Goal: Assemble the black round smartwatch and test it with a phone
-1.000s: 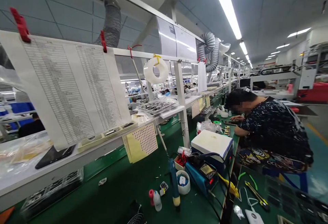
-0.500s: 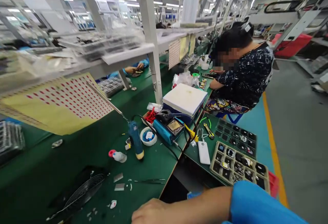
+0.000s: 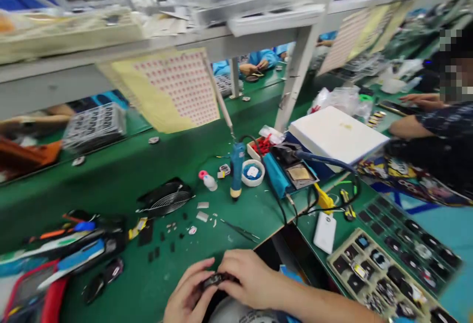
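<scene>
My left hand (image 3: pixel 189 293) is at the bottom centre, its thumb and fingers closed on a small dark part (image 3: pixel 216 280), possibly a watch body. From the right, my right hand (image 3: pixel 251 279) pinches the same part; my fingers hide much of it. Beyond my hands a pair of tweezers (image 3: pixel 241 231) lies on the green bench (image 3: pixel 218 244). Small dark and metallic pieces are scattered to the left of the tweezers. A blue electric screwdriver (image 3: pixel 236 168) hangs upright farther back, beside a white bowl (image 3: pixel 263 174) with blue contents.
Hand tools (image 3: pixel 83 254) and a red-rimmed case (image 3: pixel 55 293) lie at left. A black fan-like item with a wire grille (image 3: pixel 172 202) sits mid-bench. To the right are a teal unit (image 3: pixel 276 175), a white power bank (image 3: pixel 325 233), a compartment tray (image 3: pixel 334 259) and a co-worker (image 3: pixel 443 136).
My view has swung left and down. My left hand has come into view, and both hands now hold the dark part together. The co-worker now appears at the right edge.
</scene>
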A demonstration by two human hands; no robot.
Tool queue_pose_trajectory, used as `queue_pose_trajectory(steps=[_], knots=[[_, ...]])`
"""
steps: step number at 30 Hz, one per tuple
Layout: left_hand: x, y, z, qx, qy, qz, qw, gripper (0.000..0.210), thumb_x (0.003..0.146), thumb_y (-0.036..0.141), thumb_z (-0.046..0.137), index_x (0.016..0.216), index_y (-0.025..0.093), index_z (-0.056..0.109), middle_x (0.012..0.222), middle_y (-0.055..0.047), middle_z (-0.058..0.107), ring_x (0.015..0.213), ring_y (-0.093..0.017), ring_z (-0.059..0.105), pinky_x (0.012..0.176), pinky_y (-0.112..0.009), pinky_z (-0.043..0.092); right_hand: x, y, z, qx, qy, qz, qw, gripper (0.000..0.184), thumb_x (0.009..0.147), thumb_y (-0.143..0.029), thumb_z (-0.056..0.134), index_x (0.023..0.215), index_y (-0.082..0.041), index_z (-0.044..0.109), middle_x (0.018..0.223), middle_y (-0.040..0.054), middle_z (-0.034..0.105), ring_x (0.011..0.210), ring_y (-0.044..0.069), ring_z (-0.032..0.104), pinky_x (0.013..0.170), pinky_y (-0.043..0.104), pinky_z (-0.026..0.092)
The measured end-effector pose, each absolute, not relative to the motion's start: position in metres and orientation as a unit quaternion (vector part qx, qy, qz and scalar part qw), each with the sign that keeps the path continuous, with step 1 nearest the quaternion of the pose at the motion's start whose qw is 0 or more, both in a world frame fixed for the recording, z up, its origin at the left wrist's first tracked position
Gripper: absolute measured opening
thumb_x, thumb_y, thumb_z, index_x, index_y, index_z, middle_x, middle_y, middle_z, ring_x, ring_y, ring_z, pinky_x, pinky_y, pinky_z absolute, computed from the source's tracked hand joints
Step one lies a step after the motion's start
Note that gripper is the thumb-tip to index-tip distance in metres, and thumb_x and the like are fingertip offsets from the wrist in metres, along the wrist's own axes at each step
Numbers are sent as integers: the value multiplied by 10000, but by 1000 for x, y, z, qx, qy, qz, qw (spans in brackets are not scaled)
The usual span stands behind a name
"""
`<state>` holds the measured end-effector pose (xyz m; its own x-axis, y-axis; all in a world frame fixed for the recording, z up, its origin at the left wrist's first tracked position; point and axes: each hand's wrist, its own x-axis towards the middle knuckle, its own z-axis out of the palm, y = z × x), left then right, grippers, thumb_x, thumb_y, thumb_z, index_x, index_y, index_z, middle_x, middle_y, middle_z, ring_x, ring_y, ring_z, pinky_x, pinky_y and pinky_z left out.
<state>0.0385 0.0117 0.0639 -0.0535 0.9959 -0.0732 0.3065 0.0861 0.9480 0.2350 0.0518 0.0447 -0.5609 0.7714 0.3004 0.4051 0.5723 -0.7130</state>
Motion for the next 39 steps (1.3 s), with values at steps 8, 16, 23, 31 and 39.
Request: queue_pose_trajectory(steps=[8,16,23,31,39], knots=[[12,17,74,534,606,413,421,202,863,364,720,960,218,819,973,-84,810,892,-232,774,798,-274,645,256,79,29,-497,-822,96,259,136,984,-299,647,908,-207,582,889,53,620,833,244,574,749,358,473],[-13,-16,72,480,625,457,413,165,858,287,682,939,244,819,939,-55,811,847,-207,756,781,-266,624,264,92,15,-446,-855,-32,263,400,1108,-394,340,767,-235,475,718,35,539,672,217,519,650,354,414],[-30,-37,66,436,588,506,455,146,817,227,695,914,219,803,1202,-107,761,941,-214,740,770,-272,595,212,58,54,-337,-879,150,303,156,1062,-359,523,1053,-235,617,932,62,676,843,209,664,742,319,570],[-30,-58,59,365,516,560,536,184,736,167,751,904,204,818,1250,-109,701,983,-205,719,795,-265,550,153,21,48,-220,-881,316,274,65,1025,-242,575,1020,-231,639,813,8,660,683,139,660,628,202,567],[-40,-79,31,286,458,637,550,279,682,294,922,918,183,821,1164,-117,701,985,-219,702,886,-321,541,136,7,37,-249,-868,324,282,227,1034,-397,580,925,-227,681,712,12,623,589,151,625,580,231,537]])
